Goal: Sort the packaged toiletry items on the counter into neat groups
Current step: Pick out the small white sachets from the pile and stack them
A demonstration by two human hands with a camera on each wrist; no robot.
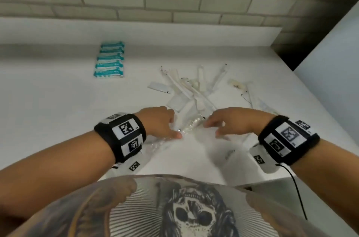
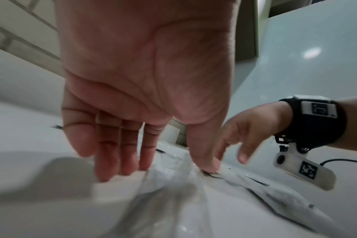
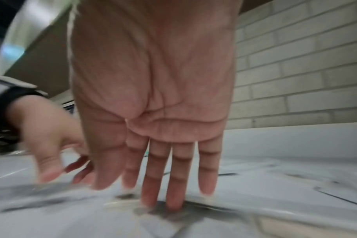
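Note:
A loose pile of clear and white wrapped toiletry items [image 1: 194, 89] lies mid-counter. A neat row of teal packets [image 1: 109, 60] sits at the back left. My left hand [image 1: 172, 128] hovers palm down at the pile's near end, its fingers straight. In the left wrist view its thumb [image 2: 206, 164] presses on a long clear packet [image 2: 173, 193]. My right hand [image 1: 215, 130] is just to the right of it, fingers straight, with two fingertips [image 3: 171, 204] pressing a flat wrapped item [image 3: 167, 214] onto the counter. The long clear packet [image 1: 191, 125] lies between both hands.
The white counter [image 1: 58, 110] ends at a grey brick wall [image 1: 174, 0] behind. A pale panel [image 1: 334, 62] rises at the right edge. More wrapped items [image 1: 242, 89] lie scattered to the right of the pile. A black cable [image 1: 297, 194] hangs from my right wristband.

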